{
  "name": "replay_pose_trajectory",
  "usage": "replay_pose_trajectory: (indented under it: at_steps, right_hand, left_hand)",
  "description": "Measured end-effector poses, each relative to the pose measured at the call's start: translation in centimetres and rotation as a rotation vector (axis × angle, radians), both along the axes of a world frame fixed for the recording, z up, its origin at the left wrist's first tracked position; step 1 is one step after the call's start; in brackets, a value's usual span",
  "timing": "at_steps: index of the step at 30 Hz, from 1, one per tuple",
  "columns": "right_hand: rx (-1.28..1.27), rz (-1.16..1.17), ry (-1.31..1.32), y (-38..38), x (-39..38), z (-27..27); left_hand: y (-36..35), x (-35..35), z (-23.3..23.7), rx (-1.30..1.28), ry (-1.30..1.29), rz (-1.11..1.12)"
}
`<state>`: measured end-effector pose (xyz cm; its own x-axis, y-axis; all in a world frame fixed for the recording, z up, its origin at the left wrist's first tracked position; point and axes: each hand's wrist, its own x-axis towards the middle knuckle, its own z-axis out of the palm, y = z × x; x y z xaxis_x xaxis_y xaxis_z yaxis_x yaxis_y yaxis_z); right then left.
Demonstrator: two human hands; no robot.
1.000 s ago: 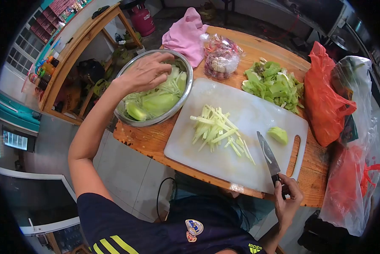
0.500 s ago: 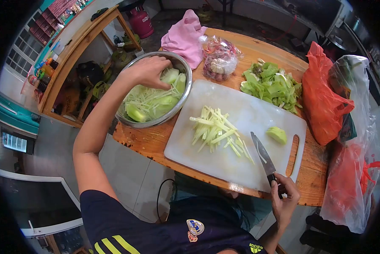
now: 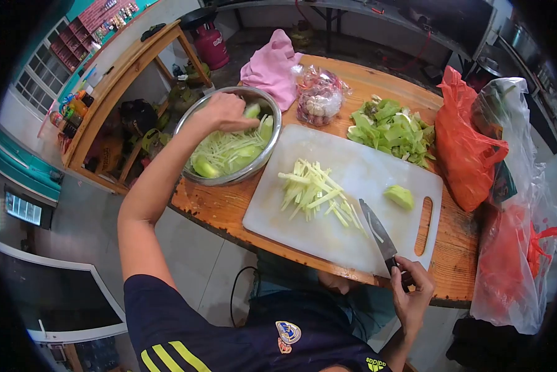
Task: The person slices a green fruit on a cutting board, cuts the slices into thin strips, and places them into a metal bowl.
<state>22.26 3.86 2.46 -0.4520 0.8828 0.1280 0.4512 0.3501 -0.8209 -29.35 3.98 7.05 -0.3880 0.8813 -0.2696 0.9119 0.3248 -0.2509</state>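
My left hand (image 3: 221, 112) reaches into a steel bowl (image 3: 211, 178) and grips a pale green vegetable chunk (image 3: 252, 111) among shredded strips and other green pieces. My right hand (image 3: 411, 286) holds a knife (image 3: 378, 233) by its dark handle at the near edge of a white cutting board (image 3: 353, 180), blade tip resting on the board. A pile of pale green strips (image 3: 317, 191) lies on the board's middle. A small green end piece (image 3: 399, 196) sits near the board's handle slot.
A wooden table (image 3: 210, 204) carries a heap of green peelings (image 3: 393, 129), a clear bag of garlic and shallots (image 3: 319, 96), a pink cloth (image 3: 272, 60), an orange plastic bag (image 3: 467, 142) and clear bags (image 3: 517, 204) at right. A wooden shelf (image 3: 114, 80) and red gas cylinder (image 3: 211, 37) stand beyond.
My left hand has dipped deeper into the bowl and closed on a green chunk. My right hand with the knife has drifted slightly left along the board.
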Motion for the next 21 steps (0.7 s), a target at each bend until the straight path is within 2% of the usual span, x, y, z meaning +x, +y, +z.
replay_pose_trajectory:
  at_steps: [5, 8, 11, 14, 17, 20, 21]
  right_hand:
    - [0.003, -0.021, -0.007, -0.3, 0.4, 0.4]
    - [0.016, -0.014, -0.001, -0.1, 0.3, 0.2]
    - [0.010, -0.006, 0.008, -0.1, -0.1, 0.0]
    - [-0.015, 0.000, 0.004, -0.2, -0.3, 0.4]
    - [-0.016, -0.010, -0.008, -0.1, -0.2, 0.4]
    - [-0.013, -0.013, 0.002, 0.2, -0.4, 0.0]
    - [-0.018, -0.013, 0.002, 0.2, -0.6, 0.0]
  left_hand:
    - [-0.6, -1.3, 1.0, 0.103, -0.237, 0.088]
    - [-0.7, -0.1, 0.9, 0.019, -0.068, -0.011]
    - [0.0, 1.0, -0.6, 0.073, 0.034, 0.104]
    - [-0.2, 1.2, 0.3, 0.043, -0.028, 0.155]
    - [-1.9, -2.6, -0.1, 0.215, -0.423, 0.065]
    - [-3.1, -2.6, 0.7, 0.309, -0.895, 0.187]
    - [-3.3, -2.7, 0.9, 0.275, -0.902, 0.218]
